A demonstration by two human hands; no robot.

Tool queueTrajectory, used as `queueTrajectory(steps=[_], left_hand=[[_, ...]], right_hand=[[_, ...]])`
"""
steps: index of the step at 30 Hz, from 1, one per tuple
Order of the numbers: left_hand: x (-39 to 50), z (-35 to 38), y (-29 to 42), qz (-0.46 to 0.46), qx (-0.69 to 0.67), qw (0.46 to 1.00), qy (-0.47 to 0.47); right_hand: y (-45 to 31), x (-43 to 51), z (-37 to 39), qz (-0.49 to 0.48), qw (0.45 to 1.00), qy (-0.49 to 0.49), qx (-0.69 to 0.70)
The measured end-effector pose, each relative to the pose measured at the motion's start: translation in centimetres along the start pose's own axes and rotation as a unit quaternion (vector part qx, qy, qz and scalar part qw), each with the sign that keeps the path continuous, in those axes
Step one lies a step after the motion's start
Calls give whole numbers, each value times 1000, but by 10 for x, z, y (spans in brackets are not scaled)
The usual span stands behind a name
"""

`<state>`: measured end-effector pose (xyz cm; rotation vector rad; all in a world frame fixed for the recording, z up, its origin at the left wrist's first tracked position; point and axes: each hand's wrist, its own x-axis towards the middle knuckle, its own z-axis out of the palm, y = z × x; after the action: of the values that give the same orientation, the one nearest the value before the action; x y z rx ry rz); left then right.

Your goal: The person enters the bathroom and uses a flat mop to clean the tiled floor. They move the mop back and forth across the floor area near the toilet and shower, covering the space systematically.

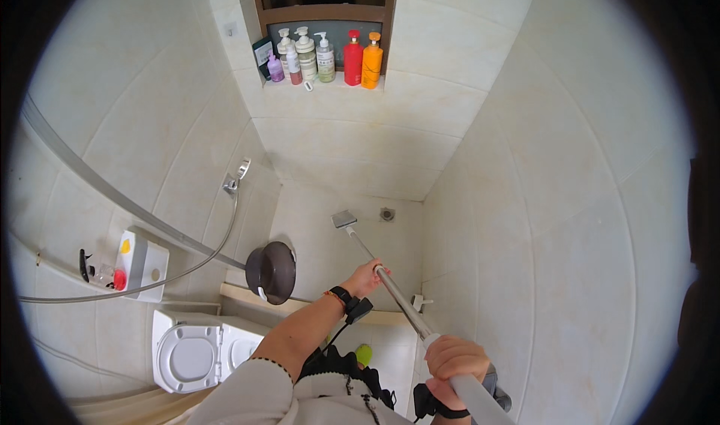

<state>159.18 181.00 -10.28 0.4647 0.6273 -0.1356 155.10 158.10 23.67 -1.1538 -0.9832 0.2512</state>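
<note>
A long-handled floor brush with a metal pole runs from the lower right up to its flat rectangular head, which rests on the tiled shower floor. Around the middle of the pole my left hand is closed, a dark band on its wrist. Lower down, my right hand grips the thick white upper part of the handle. Just right of the brush head lies a square floor drain. The underside of the head is hidden.
A dark basin leans on its side by the left wall, near a raised threshold. A toilet stands lower left. A shower hose hangs from a hand shower. Several bottles, including a red bottle, line the window ledge.
</note>
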Motion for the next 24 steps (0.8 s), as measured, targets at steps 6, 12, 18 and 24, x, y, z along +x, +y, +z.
queueTrajectory(steps=[6,12,18,24], left_hand=[[4,-13,18,5,-10,1000,21],[-1,-29,23,28,-41,999,17],[-9,-41,26,25,-74,997,2],[-6,-39,22,34,-79,996,3]], right_hand=[[12,16,12,1,999,-40,-1],[10,34,24,43,985,-165,-1],[1,48,38,-10,976,-211,-46],[1,50,38,-11,977,-208,-40]])
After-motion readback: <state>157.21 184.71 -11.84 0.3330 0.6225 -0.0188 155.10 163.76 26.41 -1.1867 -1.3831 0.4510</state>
